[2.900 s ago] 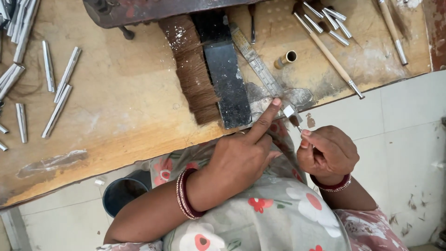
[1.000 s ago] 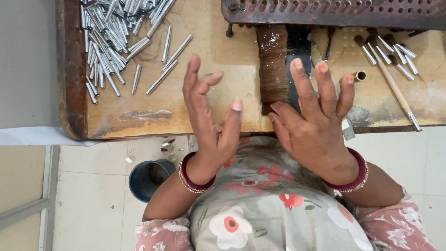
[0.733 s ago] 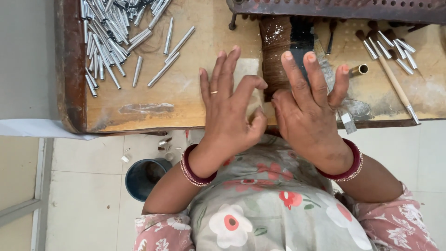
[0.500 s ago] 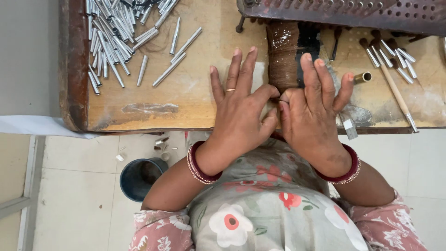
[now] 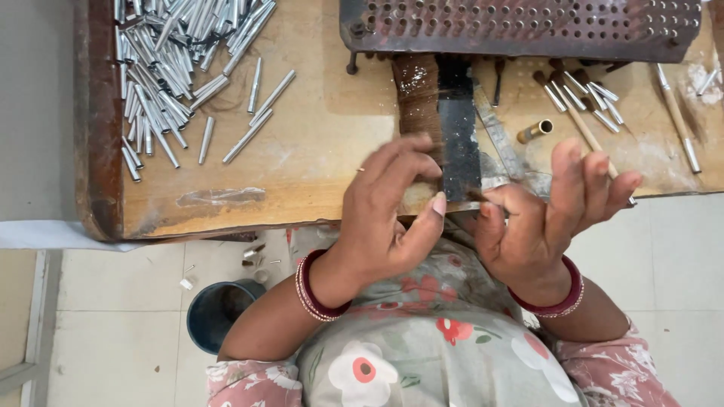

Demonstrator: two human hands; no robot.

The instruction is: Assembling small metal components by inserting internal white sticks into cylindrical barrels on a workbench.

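At the bottom of the frame we see the person's lap in a flowered dress (image 5: 422, 354), and to its lower left a dark bucket (image 5: 215, 313) on the tiled floor (image 5: 113, 301). Just above the lap, both hands sit at the near edge of the wooden table (image 5: 317, 143). The left hand (image 5: 385, 215), with red bangles at the wrist, lies palm down in the centre of the frame; its fingers are loosely curled and spread, reaching onto the lower end of a brown bundle of hair (image 5: 417, 94), and we see nothing gripped in them. The right hand (image 5: 547, 215), right of centre, is raised with its fingers open and slightly bent; whether the thumb and forefinger pinch a few strands we cannot tell.

Between the hands, a flat black bar (image 5: 458, 128) lies just beside the bundle and runs up the frame with it. To the right of the bar lie a thin metal strip (image 5: 498, 136), a short brass tube (image 5: 534, 132) and a few finished brushes (image 5: 584, 105).

Further up, along the top of the frame, stands a rusty metal plate with holes (image 5: 520, 26). In the upper left of the frame a heap of silver metal tubes (image 5: 170, 68) is spread over the table, well apart from both hands.
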